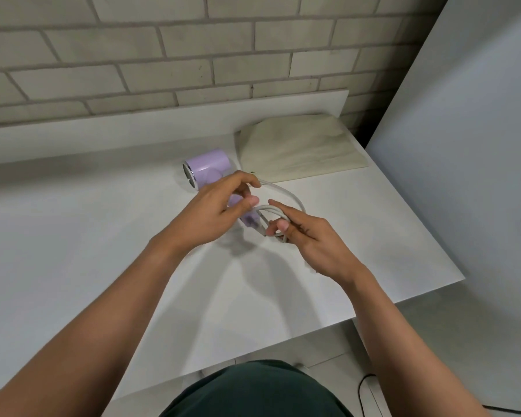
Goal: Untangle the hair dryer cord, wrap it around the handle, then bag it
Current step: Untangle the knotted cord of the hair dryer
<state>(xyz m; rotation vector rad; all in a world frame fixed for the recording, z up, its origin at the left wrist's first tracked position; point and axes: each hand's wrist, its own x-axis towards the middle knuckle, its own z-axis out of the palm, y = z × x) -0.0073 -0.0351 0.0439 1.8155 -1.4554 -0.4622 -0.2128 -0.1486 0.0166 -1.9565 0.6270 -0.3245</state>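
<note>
Hair dryer [206,167]: lilac, lying on its side on the white counter [88,236], centre of frame. The barrel points to the upper left and its chrome-rimmed end faces left. Any marking on the barrel is too small to read. Handle [248,220] runs toward the lower right, mostly hidden under the left hand.

Cord [292,197]: pale grey. One strand comes out from under the left fingertips and arcs right across the counter. The rest is gathered in several loops beside the handle's lower end.

Left hand [214,212]: forearm enters from lower left, wrist slightly bent. Fingers and thumb are curled round the handle, with lilac showing between them. Narrow grip.

Right hand [313,239]: forearm enters from lower right. Thumb [282,226] and curled fingers pinch the cord loops. Index finger [278,206] is stretched forward over the top of the loops. The two hands are close together but not touching.

Bag [301,149]: beige cloth, lying flat on the counter at upper right of centre, just beyond the dryer.

Surroundings: grey brick wall [163,55] across the top and a plain white panel [463,145] at right. A dark green garment [253,389] is at bottom centre, and a dark cable [362,386] lies on the tiled floor at lower right.
</note>
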